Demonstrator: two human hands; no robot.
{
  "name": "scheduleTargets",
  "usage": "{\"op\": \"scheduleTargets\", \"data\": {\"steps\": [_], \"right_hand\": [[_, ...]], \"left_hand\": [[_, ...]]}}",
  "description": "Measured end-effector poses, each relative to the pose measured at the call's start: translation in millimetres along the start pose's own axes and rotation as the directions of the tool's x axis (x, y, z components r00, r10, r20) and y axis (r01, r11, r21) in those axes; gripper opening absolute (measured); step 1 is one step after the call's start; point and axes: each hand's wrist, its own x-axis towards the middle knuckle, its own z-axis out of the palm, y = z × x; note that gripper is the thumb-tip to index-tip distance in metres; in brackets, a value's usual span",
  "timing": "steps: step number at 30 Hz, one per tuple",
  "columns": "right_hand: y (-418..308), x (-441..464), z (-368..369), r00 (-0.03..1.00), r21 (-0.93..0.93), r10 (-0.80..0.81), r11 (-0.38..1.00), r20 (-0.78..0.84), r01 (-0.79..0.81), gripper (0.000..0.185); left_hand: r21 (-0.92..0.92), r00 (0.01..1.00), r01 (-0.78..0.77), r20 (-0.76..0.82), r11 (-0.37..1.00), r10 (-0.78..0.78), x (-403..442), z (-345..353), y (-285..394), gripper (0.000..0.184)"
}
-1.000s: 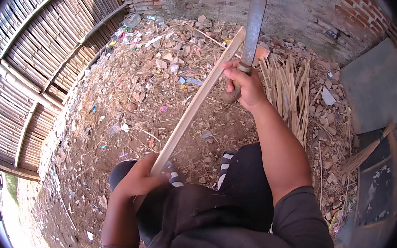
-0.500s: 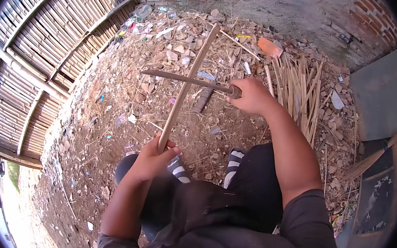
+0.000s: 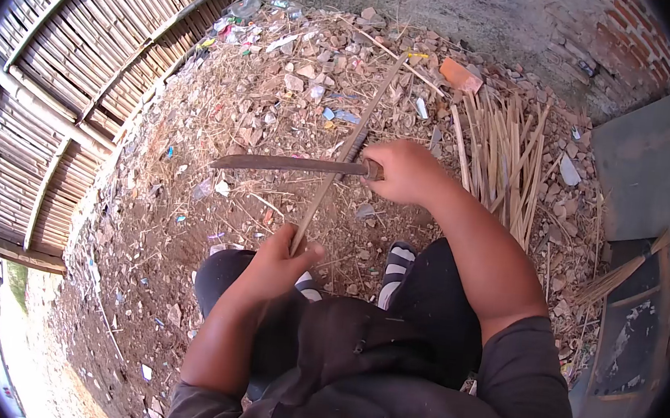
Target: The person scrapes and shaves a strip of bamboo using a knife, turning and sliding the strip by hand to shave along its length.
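My left hand (image 3: 275,261) is closed round the lower end of a long, thin bamboo strip (image 3: 380,92), which slants up and away to the right. In my right hand (image 3: 405,171) is the handle of a machete (image 3: 287,165), its dark blade pointing left. The blade crosses the strip a little above my left hand; whether its edge touches the strip I cannot tell. Partly hidden behind the strip and my right hand, a dark ridged rod-like piece (image 3: 361,142) lies on the ground.
A pile of split bamboo strips (image 3: 509,157) lies on the right, near an orange brick (image 3: 461,75). Rubble and litter cover the ground. A bamboo fence (image 3: 68,46) stands left, a brick wall (image 3: 466,16) behind. Grey panels (image 3: 645,166) and a broom (image 3: 619,277) are at far right.
The machete has moved down along the strip and slightly left, towards my left hand. The strip now leans further right and shows a narrower side. My left hand has shifted slightly right.
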Motion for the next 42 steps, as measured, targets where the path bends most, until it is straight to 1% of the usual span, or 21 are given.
{"op": "scheduleTargets", "data": {"steps": [3, 6, 9, 10, 13, 14, 16, 19, 20, 22, 23, 24, 27, 28, 31, 32, 35, 36, 39, 40, 42], "right_hand": [[9, 8, 6, 0.999, 0.036, -0.036, 0.999, -0.011, 0.036, 0.025], [26, 17, 8, 0.973, 0.261, 0.222, 0.945, -0.065, -0.198, 0.021], [25, 13, 16, 0.992, 0.162, 0.068, 0.986, -0.108, -0.05, 0.023], [13, 7, 16, 0.998, 0.12, 0.068, 0.99, 0.005, -0.068, 0.023], [8, 12, 15, 0.986, 0.058, 0.076, 0.995, 0.152, -0.085, 0.019], [12, 15, 17, 0.984, 0.207, 0.094, 0.97, 0.153, -0.125, 0.016], [11, 19, 26, 0.993, 0.183, 0.059, 0.98, 0.098, -0.077, 0.016], [-10, 13, 27, 1.0, 0.064, -0.015, 0.998, 0.011, 0.015, 0.017], [-16, 12, 26, 0.999, 0.009, -0.047, 0.999, -0.014, 0.047, 0.018], [-6, 18, 25, 1.0, 0.034, -0.018, 0.999, 0.015, 0.018, 0.018], [0, 18, 26, 0.999, 0.047, -0.004, 0.999, 0.036, 0.002, 0.018], [5, 20, 26, 0.994, 0.129, 0.108, 0.986, -0.004, -0.107, 0.018], [12, 23, 20, 0.976, 0.162, 0.18, 0.974, -0.122, -0.159, 0.016], [8, 19, 21, 0.984, 0.139, 0.124, 0.985, -0.126, -0.107, 0.021], [-10, 12, 21, 0.997, -0.063, 0.034, 0.998, 0.069, -0.03, 0.032], [-5, 15, 20, 0.991, -0.033, 0.085, 0.996, 0.106, -0.082, 0.036], [18, 28, 28, 0.965, 0.251, 0.251, 0.941, -0.077, -0.225, 0.03], [12, 26, 20, 0.957, 0.246, 0.281, 0.935, -0.078, -0.254, 0.028], [3, 19, 29, 0.999, 0.08, 0.024, 0.997, -0.035, -0.022, 0.029], [-10, 15, 24, 0.997, -0.031, 0.019, 0.999, 0.072, -0.017, 0.029], [0, 21, 27, 0.993, 0.07, 0.085, 0.993, 0.087, -0.092, 0.023]], "left_hand": [[0.117, 0.999, -0.039, 0.009, 0.992, 0.038, -2, -5, 8, 0.037], [0.124, 0.998, -0.058, 0.01, 0.991, 0.057, -1, -3, 1, 0.033], [0.064, 0.999, -0.053, 0.012, 0.997, 0.052, 2, -1, -2, 0.031], [0.044, 0.999, -0.05, 0.012, 0.998, 0.049, 2, -1, -3, 0.03], [0.032, 0.991, -0.089, 0.107, 0.995, 0.085, 6, -5, -14, 0.027], [0.007, 0.989, -0.08, 0.125, 0.997, 0.079, 8, -6, -19, 0.026], [-0.042, 0.984, -0.076, 0.157, 0.996, 0.082, 13, -10, -22, 0.025], [-0.167, 0.989, 0.047, 0.146, 0.985, -0.022, 9, -12, -14, 0.023], [-0.107, 0.993, 0.002, 0.12, 0.994, 0.011, 10, -11, -13, 0.025], [0.006, 0.995, -0.07, 0.073, 0.998, 0.069, 6, -6, -18, 0.028], [0.001, 0.994, -0.044, 0.095, 0.999, 0.044, 3, -5, -20, 0.029], [-0.001, 0.993, -0.032, 0.113, 0.999, 0.032, 5, -9, -20, 0.029], [-0.07, 0.99, -0.026, 0.139, 0.997, 0.035, 10, -12, -21, 0.029], [-0.083, 0.989, -0.019, 0.142, 0.996, 0.031, 10, -12, -20, 0.029], [-0.099, 0.986, -0.089, 0.133, 0.991, 0.102, 14, -8, -28, 0.025], [-0.101, 0.983, -0.121, 0.125, 0.987, 0.133, 12, -6, -32, 0.024], [-0.071, 0.985, -0.034, 0.166, 0.997, 0.045, 13, -12, -26, 0.024], [-0.097, 0.985, -0.027, 0.164, 0.995, 0.043, 13, -12, -25, 0.025], [-0.163, 0.984, -0.01, 0.177, 0.987, 0.039, 15, -11, -25, 0.025], [-0.182, 0.981, -0.007, 0.187, 0.983, 0.042, 15, -11, -26, 0.025], [-0.305, 0.973, 0.07, 0.231, 0.95, 0.002, 10, -12, -26, 0.026]]}}
